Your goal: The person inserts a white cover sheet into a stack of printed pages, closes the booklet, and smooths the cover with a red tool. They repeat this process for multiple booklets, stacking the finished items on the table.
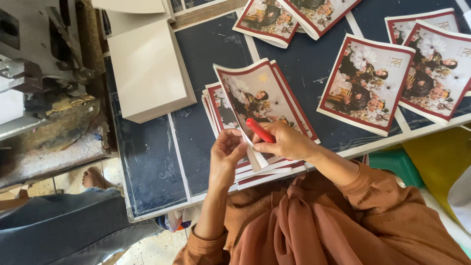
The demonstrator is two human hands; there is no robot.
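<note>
Left hand [226, 153]: pinches sheet [255, 98] edge, steadying it.
Right hand [284, 141]: grips red tool [260, 130], pressing the fold.
Stack [221, 110]: beneath, within reach.

Two hands [226, 156] [284, 142]; one red tool [260, 130]; one white board stack [149, 73] (thick).

Under the right hand [287, 142], most of the slim red tool [260, 130] is buried in the fingers, and the lifted red-bordered printed sheet [255, 100] has its lower corner hidden behind the left hand [226, 152]. The stack beneath [223, 110] is largely covered.
</note>
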